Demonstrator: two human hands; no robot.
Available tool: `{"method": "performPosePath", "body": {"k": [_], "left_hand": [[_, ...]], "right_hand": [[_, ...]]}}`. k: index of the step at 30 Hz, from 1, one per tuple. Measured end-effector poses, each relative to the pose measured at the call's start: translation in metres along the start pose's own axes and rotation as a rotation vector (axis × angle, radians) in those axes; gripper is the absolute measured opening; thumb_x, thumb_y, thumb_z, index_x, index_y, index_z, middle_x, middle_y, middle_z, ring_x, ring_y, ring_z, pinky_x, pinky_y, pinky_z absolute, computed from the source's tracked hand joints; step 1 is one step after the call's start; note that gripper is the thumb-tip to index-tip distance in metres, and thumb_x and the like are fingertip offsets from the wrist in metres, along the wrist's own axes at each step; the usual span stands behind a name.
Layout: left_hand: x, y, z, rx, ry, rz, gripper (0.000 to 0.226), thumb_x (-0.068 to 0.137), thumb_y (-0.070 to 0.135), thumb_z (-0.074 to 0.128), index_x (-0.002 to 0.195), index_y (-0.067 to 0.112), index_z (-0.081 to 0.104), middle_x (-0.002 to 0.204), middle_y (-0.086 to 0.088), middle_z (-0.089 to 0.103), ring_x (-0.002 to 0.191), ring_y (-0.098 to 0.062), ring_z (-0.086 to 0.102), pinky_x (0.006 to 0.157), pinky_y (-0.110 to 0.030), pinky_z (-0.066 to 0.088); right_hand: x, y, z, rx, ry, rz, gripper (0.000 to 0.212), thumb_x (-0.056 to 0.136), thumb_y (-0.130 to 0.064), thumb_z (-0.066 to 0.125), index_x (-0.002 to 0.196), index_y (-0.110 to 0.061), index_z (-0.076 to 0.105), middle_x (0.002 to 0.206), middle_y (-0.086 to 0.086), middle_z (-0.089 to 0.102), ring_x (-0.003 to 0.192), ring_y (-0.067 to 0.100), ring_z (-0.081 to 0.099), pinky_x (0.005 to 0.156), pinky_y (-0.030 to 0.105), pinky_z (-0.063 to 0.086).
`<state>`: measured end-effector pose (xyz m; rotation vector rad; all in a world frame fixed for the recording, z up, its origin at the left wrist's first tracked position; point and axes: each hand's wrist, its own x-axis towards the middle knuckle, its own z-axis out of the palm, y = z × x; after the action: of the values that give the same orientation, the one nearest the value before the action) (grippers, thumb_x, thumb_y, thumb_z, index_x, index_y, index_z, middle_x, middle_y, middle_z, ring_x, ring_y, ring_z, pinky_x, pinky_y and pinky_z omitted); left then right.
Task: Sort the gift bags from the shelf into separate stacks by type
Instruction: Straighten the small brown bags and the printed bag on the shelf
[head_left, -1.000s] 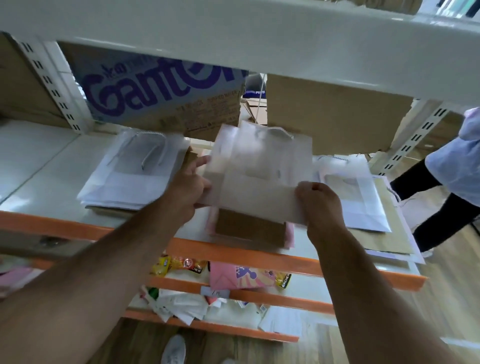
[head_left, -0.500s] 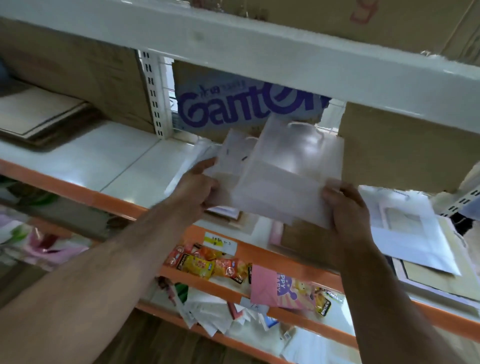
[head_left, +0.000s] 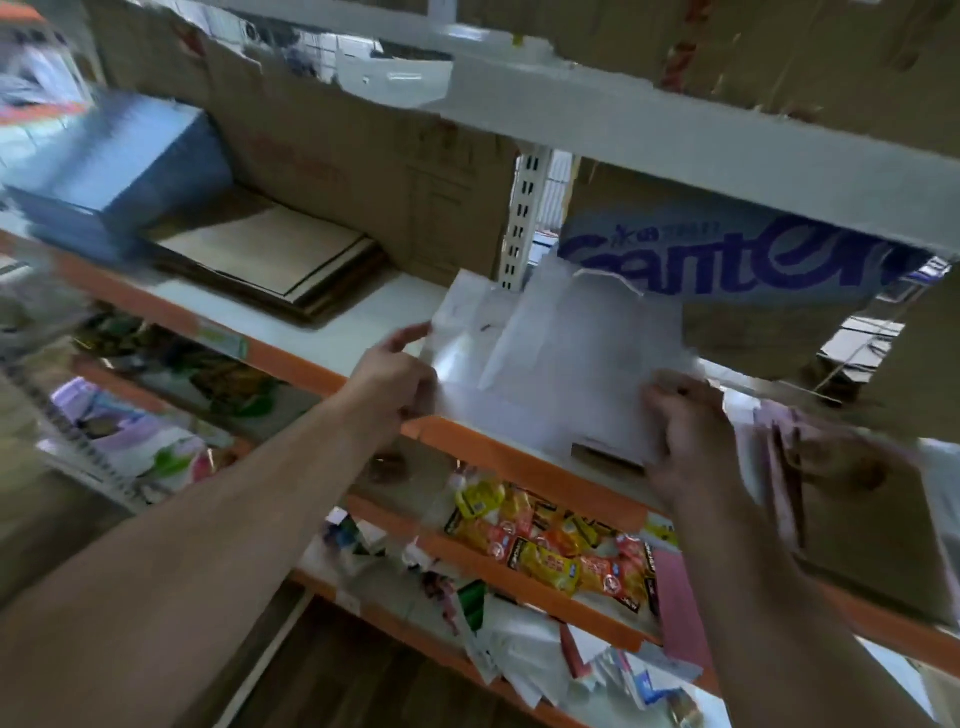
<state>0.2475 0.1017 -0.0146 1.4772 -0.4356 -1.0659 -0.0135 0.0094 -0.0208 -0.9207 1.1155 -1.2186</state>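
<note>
The left hand (head_left: 395, 374) pinches the left edge of a thin sheaf of white gift bags (head_left: 566, 358), with one finger stretched along that edge. The right hand (head_left: 685, 431) curls around the sheaf's near right corner. The picture is smeared there, so the exact finger placement cannot be told. Between the hands the bags tilt up from the front lip of the shelf (head_left: 374, 306). Their near edge is over the orange rail and a cord handle sticks up at the far side.

Just right of the right hand lies a blurred pile of brown and pinkish bags (head_left: 857, 499). Behind the sheaf stands a carton with blue lettering (head_left: 727, 254). Farther left on the same shelf are flat brown cardboard sheets (head_left: 260, 260) and a blue box (head_left: 114, 166). One level down sit yellow and orange snack packets (head_left: 540, 540).

The main risk looks to be the sheaf fanning apart. It is held only at two edges, and the slick bags could slide past each other and drop among the snacks below. The raised cord could also catch on the carton. Setting the bags down too near the right pile would mix the types.
</note>
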Motion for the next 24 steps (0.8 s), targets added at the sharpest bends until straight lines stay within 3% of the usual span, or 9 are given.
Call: {"method": "performPosePath", "body": {"k": [2,3,7,11,15,18,20,22,24], "left_hand": [[0.012,0.003,-0.024,-0.009,0.006,-0.027,0.069,0.082,-0.021,0.043,0.128,0.027,0.061,0.065,-0.009,0.050,0.045,-0.019,0.040,0.045,-0.029,0.032],[0.019,0.004,-0.034,-0.013,0.016,-0.039,0.069,0.082,-0.021,0.043,0.127,0.028,0.061,0.064,-0.008,0.050,0.046,-0.020,0.040,0.046,-0.030,0.032],[0.044,0.010,-0.060,-0.024,0.032,-0.072,0.067,0.086,-0.020,0.044,0.125,0.032,0.059,0.057,-0.007,0.050,0.044,-0.018,0.042,0.040,-0.027,0.035],[0.075,0.013,-0.074,-0.026,0.032,-0.095,0.070,0.085,-0.020,0.045,0.129,0.032,0.059,0.054,-0.007,0.049,0.046,-0.018,0.040,0.043,-0.029,0.034],[0.108,0.022,-0.080,0.018,0.072,-0.070,0.072,0.082,-0.021,0.043,0.131,0.029,0.061,0.067,-0.010,0.053,0.051,-0.019,0.039,0.049,-0.031,0.032],[0.134,0.030,-0.081,0.089,0.081,-0.045,0.077,0.078,-0.021,0.041,0.135,0.028,0.057,0.058,-0.006,0.051,0.046,-0.018,0.038,0.044,-0.026,0.031],[0.148,0.034,-0.080,0.169,0.092,-0.035,0.078,0.077,-0.019,0.043,0.136,0.030,0.057,0.071,-0.006,0.057,0.055,-0.024,0.049,0.045,-0.027,0.037],[0.163,0.034,-0.080,0.275,0.119,-0.033,0.073,0.079,-0.015,0.044,0.135,0.030,0.059,0.095,-0.007,0.062,0.076,-0.028,0.062,0.051,-0.029,0.048],[0.174,0.032,-0.081,0.363,0.125,-0.035,0.066,0.082,-0.010,0.046,0.135,0.026,0.059,0.104,-0.013,0.064,0.079,-0.029,0.068,0.056,-0.031,0.056]], "right_hand": [[-0.003,0.005,0.023,0.014,-0.026,0.082,0.021,0.085,-0.008,0.067,0.090,-0.028,0.069,0.114,0.004,0.066,0.101,0.030,0.064,0.079,0.063,0.055],[-0.002,0.009,0.032,0.022,-0.031,0.108,0.023,0.088,-0.007,0.065,0.090,-0.030,0.068,0.114,0.001,0.067,0.103,0.031,0.063,0.083,0.067,0.051],[0.009,0.022,0.061,0.018,-0.047,0.052,0.026,0.091,-0.003,0.059,0.095,-0.027,0.068,0.113,0.001,0.069,0.115,0.034,0.063,0.086,0.048,0.052],[0.026,0.034,0.082,0.003,-0.067,0.061,0.028,0.091,-0.005,0.060,0.104,-0.027,0.071,0.115,0.009,0.072,0.106,0.032,0.069,0.089,0.053,0.056],[0.048,0.047,0.100,0.055,-0.103,0.113,0.028,0.093,-0.002,0.058,0.106,-0.025,0.069,0.113,0.009,0.073,0.098,0.027,0.072,0.074,0.041,0.060],[0.061,0.050,0.115,0.073,-0.109,0.165,0.027,0.095,-0.001,0.057,0.103,-0.025,0.067,0.111,0.010,0.072,0.092,0.024,0.071,0.061,0.032,0.058],[0.067,0.052,0.122,0.067,-0.130,0.185,0.027,0.095,-0.001,0.058,0.103,-0.025,0.068,0.114,0.012,0.072,0.096,0.026,0.071,0.063,0.033,0.059],[0.071,0.054,0.127,0.050,-0.136,0.198,0.027,0.096,-0.003,0.058,0.104,-0.027,0.068,0.116,0.011,0.071,0.100,0.028,0.070,0.067,0.037,0.059],[0.074,0.055,0.131,0.035,-0.132,0.205,0.027,0.096,-0.005,0.059,0.106,-0.028,0.068,0.118,0.009,0.070,0.103,0.030,0.069,0.070,0.040,0.059]]}}
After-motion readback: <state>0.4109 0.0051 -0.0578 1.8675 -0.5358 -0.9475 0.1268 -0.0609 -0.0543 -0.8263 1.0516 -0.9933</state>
